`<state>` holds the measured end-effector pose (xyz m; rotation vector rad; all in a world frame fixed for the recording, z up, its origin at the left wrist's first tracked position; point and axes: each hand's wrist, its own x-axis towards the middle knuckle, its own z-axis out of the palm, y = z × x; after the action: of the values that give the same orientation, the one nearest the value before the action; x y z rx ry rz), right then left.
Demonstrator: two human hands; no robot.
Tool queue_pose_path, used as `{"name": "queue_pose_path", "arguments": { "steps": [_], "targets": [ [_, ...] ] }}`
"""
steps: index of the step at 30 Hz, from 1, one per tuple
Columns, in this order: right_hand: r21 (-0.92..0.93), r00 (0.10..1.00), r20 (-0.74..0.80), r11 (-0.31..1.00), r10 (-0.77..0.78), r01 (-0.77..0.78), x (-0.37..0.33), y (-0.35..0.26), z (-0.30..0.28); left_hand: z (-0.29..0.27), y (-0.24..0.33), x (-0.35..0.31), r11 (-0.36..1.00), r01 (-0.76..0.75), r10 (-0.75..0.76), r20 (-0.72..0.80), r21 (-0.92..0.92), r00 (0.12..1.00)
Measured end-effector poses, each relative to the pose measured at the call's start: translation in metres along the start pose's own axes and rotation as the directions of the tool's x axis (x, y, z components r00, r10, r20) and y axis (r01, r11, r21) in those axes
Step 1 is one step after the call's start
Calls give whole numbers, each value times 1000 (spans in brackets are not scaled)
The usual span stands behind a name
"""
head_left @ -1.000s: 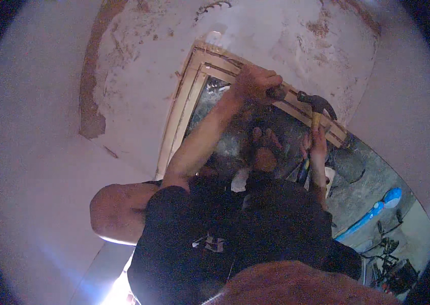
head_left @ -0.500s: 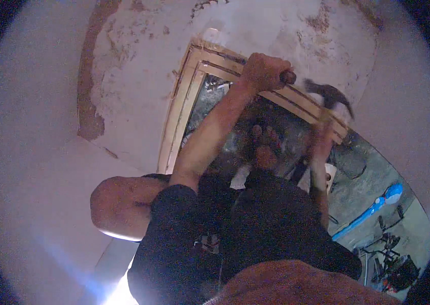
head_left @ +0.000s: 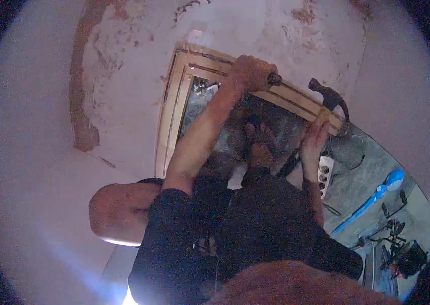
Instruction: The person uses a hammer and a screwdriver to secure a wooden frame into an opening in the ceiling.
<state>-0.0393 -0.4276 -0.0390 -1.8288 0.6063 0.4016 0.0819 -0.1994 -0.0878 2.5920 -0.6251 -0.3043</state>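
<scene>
Claw hammer and dark-handled tool held at a pale wooden window frame.

A hammer [head_left: 331,97] with a dark metal claw head and a pale wooden handle is gripped low on the handle, its head raised just above the frame's [head_left: 202,62] upper rail. A dark, rounded tool handle [head_left: 274,79] is clasped in a fist and pressed against the same rail, only its butt end showing. The frame is set into rough, patchy plaster.

Wall [head_left: 138,61] was pale, rough plaster, patched and flaking, with a reddish-brown bare streak [head_left: 80,86] down its left side. Grey concrete floor [head_left: 362,173] showed lower right. Strong white glare [head_left: 123,295] came from the bottom edge.
</scene>
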Motion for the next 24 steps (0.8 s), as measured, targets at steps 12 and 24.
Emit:
{"name": "queue_pose_path", "arguments": {
  "steps": [12,24],
  "targets": [
    [-362,991,50,923,-122,132,31,67,1,12,2,4,995,-26,14,123,98,992],
    [-693,788,210,480,-579,537,43,89,-2,22,-10,2,996,-8,-1,104,90,995]
  ]
}}
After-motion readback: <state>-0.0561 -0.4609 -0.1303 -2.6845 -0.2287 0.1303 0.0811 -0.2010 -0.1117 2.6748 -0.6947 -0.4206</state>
